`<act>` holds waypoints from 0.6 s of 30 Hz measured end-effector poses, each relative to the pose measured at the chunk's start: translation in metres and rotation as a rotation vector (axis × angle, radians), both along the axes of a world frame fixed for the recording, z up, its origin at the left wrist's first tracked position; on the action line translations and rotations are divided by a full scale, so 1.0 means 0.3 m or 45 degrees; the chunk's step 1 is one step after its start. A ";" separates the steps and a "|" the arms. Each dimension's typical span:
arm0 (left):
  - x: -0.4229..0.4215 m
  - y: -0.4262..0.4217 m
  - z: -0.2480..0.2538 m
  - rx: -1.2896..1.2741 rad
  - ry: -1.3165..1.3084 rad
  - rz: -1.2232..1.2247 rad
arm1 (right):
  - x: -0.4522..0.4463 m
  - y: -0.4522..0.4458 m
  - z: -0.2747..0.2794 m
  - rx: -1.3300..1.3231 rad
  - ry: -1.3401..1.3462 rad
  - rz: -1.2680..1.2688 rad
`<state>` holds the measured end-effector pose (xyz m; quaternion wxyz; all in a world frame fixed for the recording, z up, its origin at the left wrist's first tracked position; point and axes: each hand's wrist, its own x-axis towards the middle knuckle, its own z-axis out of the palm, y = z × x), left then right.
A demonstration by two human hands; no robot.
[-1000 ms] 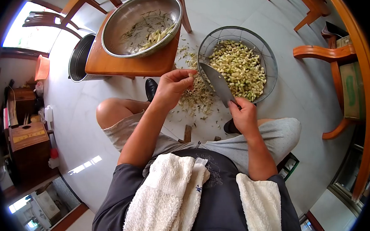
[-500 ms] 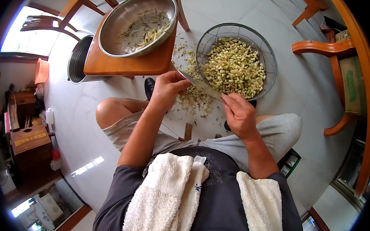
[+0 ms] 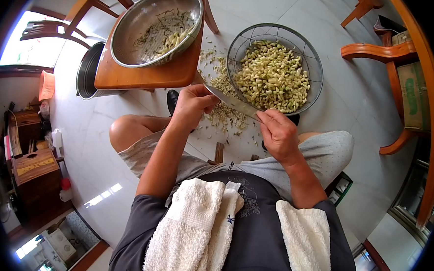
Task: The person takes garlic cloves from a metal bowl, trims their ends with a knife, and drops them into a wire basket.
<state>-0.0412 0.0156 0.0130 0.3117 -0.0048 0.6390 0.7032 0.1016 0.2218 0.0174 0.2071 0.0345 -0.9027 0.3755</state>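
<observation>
My right hand (image 3: 279,134) is closed round the handle end of a knife. The broad knife blade (image 3: 232,102) slants up and left from it, over the floor. My left hand (image 3: 190,105) pinches at the blade's far part, thumb and fingers together; whatever small thing they hold is hidden. Just beyond the blade, a round wire-mesh basket (image 3: 316,83) holds many small pale green-white bulbs (image 3: 273,76). A metal colander (image 3: 124,48) sits on a wooden chair (image 3: 167,78) beyond my left hand, with a few long-stemmed bulbs (image 3: 175,40) and loose stringy bits inside.
Trimmed scraps (image 3: 228,116) litter the floor between my feet and beside the basket. A metal bucket (image 3: 87,73) stands left of the chair. Wooden furniture legs (image 3: 379,52) and a cardboard box (image 3: 414,98) are at right. A towel (image 3: 192,230) hangs over my chest.
The view has shifted a little, so the basket, colander and chair sit slightly higher and farther left. My hands and the knife keep nearly the same pose.
</observation>
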 end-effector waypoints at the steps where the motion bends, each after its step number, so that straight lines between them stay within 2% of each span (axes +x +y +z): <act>1: 0.000 0.001 0.007 0.001 -0.006 0.000 | 0.001 0.000 0.003 -0.001 -0.006 0.007; 18: 0.000 -0.001 0.015 -0.033 -0.037 0.002 | 0.004 -0.008 -0.003 0.021 0.016 0.002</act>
